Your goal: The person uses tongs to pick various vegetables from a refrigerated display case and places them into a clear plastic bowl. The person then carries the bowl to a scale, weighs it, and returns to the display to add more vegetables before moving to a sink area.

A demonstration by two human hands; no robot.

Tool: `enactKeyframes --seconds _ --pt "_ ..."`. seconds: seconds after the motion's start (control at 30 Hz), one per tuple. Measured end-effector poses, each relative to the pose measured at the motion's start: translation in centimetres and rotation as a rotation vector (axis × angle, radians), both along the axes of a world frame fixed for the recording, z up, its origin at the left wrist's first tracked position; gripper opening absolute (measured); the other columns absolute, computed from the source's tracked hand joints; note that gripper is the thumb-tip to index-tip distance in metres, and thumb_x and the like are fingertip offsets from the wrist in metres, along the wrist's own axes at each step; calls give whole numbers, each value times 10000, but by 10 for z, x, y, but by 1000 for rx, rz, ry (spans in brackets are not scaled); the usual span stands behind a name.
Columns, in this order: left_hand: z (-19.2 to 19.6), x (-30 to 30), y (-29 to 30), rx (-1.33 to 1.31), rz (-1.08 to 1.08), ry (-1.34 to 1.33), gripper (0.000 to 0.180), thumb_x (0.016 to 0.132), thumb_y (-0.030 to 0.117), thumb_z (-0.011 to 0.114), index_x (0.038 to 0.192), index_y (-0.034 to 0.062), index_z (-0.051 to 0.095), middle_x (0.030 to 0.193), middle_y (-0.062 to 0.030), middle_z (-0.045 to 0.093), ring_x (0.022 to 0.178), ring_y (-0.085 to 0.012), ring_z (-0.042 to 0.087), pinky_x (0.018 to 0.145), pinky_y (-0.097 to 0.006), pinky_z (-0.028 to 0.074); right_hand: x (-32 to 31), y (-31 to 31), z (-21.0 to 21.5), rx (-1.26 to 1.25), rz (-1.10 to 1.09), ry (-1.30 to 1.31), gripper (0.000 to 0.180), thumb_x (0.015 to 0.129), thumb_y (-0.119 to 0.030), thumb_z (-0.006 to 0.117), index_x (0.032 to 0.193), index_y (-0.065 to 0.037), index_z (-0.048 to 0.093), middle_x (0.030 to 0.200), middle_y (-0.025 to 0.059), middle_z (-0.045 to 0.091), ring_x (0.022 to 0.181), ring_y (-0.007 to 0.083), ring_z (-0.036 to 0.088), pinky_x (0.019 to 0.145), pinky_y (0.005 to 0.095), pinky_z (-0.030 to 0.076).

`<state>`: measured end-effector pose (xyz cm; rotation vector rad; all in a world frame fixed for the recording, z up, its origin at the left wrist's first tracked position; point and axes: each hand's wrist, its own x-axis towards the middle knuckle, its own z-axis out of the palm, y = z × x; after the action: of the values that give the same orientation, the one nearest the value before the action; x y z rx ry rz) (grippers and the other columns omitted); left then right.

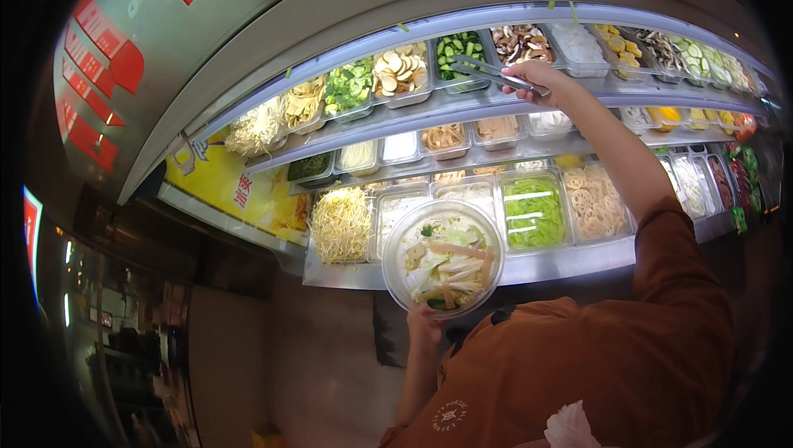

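My left hand (424,322) grips the lower rim of a clear round bowl (390,260) in front of the display. In the bowl lie cabbage-like pale leaves, light brown strips and bits of green. My right hand (533,80) is raised to the top shelf, its fingers wrapped round metal tongs (493,75). The tongs' arms are apart and reach over a tub of cut green cucumber (460,45); I see nothing between the tips. Right of that tub is one of sliced mushrooms (522,38), and to its left one of pale round slices (400,71).
The tiered display has a metal front ledge (566,265). Its bottom row includes bean sprouts (341,221), green strips (534,213) and lotus root slices (596,200). Lit shelf edges (438,157) run between the tiers. Red signs (107,43) hang on the left wall.
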<state>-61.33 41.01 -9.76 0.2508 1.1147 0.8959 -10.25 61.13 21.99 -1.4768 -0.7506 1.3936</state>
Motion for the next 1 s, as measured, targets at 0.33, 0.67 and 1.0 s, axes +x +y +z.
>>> enactKeyframes --seconds 0.33,0.67,1.0 --pt "39 7 -51 2 173 73 565 800 49 490 1363 85 520 1294 -157 618 1136 -375 658 844 -538 602 8 24 -12 26 38 0 162 1003 -260 649 1047 -104 646 824 36 738 523 22 570 397 148 419" --pt "12 -103 -19 -15 274 -11 623 769 1 503 1389 -32 451 1257 -196 580 1044 -417 664 778 -548 629 -41 40 -9 25 -138 -49 147 1004 -226 648 980 -80 641 809 29 728 519 28 575 389 156 431" --pt "-8 -309 12 33 206 -53 694 778 -29 501 1460 78 432 1203 -155 573 1046 -399 643 747 -577 610 -105 35 -17 99 -355 -333 207 978 -265 685 995 -59 663 813 61 716 523 90 574 408 236 433"
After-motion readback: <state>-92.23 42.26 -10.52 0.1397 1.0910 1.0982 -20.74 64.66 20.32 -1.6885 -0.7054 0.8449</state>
